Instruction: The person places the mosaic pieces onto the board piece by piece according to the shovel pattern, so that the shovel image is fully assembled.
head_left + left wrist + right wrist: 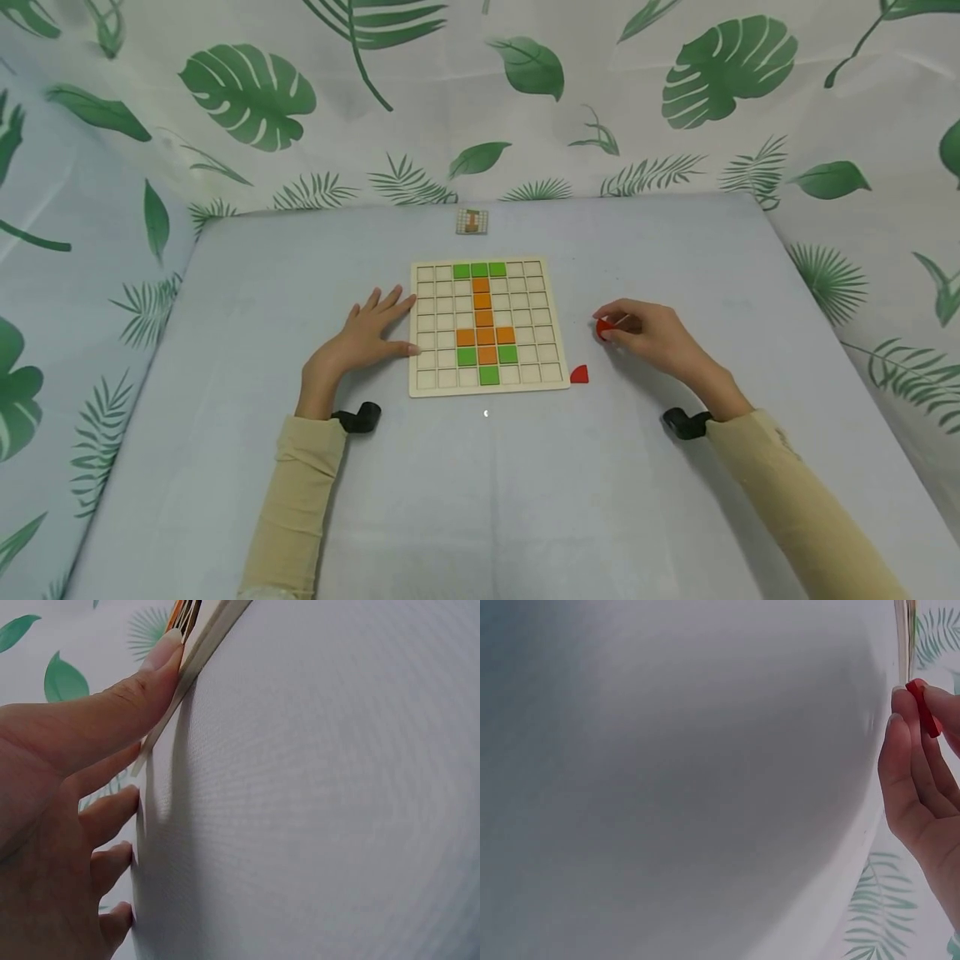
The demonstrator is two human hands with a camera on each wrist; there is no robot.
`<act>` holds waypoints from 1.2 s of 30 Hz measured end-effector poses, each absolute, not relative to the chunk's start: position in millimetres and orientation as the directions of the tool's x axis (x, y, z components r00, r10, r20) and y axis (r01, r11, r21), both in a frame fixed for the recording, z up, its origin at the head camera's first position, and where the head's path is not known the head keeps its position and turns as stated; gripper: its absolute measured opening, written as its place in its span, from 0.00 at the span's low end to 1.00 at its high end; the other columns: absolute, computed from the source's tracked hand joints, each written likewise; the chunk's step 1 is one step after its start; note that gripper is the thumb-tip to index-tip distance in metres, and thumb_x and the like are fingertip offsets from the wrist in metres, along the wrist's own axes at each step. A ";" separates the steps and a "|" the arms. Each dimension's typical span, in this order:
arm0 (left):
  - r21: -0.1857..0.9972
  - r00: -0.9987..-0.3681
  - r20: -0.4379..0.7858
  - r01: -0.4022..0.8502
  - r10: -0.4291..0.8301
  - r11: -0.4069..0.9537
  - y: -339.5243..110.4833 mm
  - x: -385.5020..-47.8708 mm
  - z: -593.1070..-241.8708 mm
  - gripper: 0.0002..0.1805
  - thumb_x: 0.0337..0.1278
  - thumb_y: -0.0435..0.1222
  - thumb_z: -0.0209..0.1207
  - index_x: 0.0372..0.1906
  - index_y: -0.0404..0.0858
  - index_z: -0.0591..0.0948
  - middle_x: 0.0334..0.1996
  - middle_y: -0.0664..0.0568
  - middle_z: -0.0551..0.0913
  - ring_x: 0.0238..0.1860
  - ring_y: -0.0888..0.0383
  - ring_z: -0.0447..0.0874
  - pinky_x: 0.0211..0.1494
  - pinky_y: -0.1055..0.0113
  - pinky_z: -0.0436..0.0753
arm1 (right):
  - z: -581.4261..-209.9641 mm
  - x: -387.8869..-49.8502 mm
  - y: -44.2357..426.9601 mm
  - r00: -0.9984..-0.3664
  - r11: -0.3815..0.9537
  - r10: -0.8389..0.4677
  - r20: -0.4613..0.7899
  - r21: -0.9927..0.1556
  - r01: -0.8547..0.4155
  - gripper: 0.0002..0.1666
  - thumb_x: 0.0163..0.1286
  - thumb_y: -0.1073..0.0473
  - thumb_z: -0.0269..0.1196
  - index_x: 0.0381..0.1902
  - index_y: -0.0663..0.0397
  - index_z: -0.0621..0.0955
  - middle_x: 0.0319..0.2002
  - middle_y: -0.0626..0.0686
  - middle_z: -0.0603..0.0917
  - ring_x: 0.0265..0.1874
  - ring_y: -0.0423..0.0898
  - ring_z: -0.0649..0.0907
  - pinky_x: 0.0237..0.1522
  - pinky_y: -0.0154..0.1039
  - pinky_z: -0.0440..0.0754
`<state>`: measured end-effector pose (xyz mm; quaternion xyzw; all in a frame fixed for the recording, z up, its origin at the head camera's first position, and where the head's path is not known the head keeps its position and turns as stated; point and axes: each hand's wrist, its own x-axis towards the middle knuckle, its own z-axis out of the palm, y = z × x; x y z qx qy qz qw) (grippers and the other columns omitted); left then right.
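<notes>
A square cream grid board (pixel 536 327) lies on the table, with green tiles (pixel 479 270) and orange tiles (pixel 483 318) set in some of its cells. My left hand (pixel 363 332) rests at the board's left edge, fingers spread, thumb and index fingertip touching the rim. To the right of the board, my right hand (pixel 648 333) pinches a small red piece (pixel 924 709) between thumb and fingers, just above the table. Another red piece (pixel 580 374), shaped like a quarter circle, lies beside the board's lower right corner.
Behind the board lies a small pattern card (pixel 472 222) showing a grid with a coloured figure. A pale cloth covers the table (pixel 420 517). Leaf-printed curtains (pixel 420 108) stand at the back and sides.
</notes>
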<state>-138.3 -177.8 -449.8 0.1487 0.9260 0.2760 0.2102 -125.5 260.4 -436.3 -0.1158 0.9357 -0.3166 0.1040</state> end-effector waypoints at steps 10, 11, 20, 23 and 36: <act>0.576 -0.864 -0.305 0.167 0.400 0.800 -177.8 -140.4 -452.9 0.50 0.66 0.50 0.66 0.84 0.43 0.52 0.84 0.42 0.42 0.83 0.37 0.27 0.81 0.35 0.30 | -436.7 -129.8 244.9 -0.944 0.751 -0.310 -0.111 -0.638 -0.171 0.17 0.71 0.68 0.65 0.57 0.59 0.83 0.50 0.60 0.87 0.46 0.57 0.87 0.50 0.53 0.88; 0.576 -0.864 -0.305 0.168 0.401 0.800 -177.8 -140.7 -453.4 0.50 0.66 0.50 0.66 0.84 0.43 0.52 0.84 0.42 0.42 0.83 0.37 0.27 0.81 0.35 0.30 | -436.7 -130.0 243.5 -0.944 0.749 -0.311 -0.108 -0.640 -0.173 0.17 0.71 0.68 0.65 0.57 0.59 0.83 0.50 0.60 0.87 0.46 0.56 0.87 0.50 0.54 0.88; 0.584 -0.865 -0.303 0.164 0.401 0.795 -176.7 -140.5 -453.0 0.50 0.66 0.50 0.66 0.84 0.43 0.53 0.84 0.41 0.42 0.83 0.37 0.27 0.82 0.36 0.30 | -438.3 -129.4 226.4 -0.935 0.724 -0.338 -0.107 -0.664 -0.186 0.18 0.71 0.67 0.66 0.57 0.59 0.83 0.50 0.58 0.88 0.45 0.56 0.87 0.47 0.49 0.88; 0.581 -0.865 -0.303 0.164 0.399 0.797 -177.3 -140.9 -454.0 0.50 0.66 0.50 0.66 0.84 0.43 0.52 0.84 0.41 0.42 0.83 0.37 0.27 0.81 0.35 0.30 | -436.0 -129.3 218.4 -0.928 0.710 -0.357 -0.109 -0.677 -0.193 0.17 0.71 0.68 0.65 0.57 0.59 0.83 0.51 0.58 0.87 0.46 0.56 0.87 0.49 0.50 0.88; 0.572 -0.867 -0.304 0.165 0.395 0.804 -179.6 -141.3 -454.8 0.50 0.65 0.50 0.66 0.84 0.43 0.52 0.84 0.42 0.42 0.83 0.37 0.27 0.81 0.36 0.30 | -431.0 -130.7 189.5 -0.901 0.676 -0.414 -0.131 -0.707 -0.207 0.16 0.72 0.68 0.64 0.56 0.59 0.84 0.50 0.57 0.87 0.46 0.54 0.87 0.52 0.52 0.88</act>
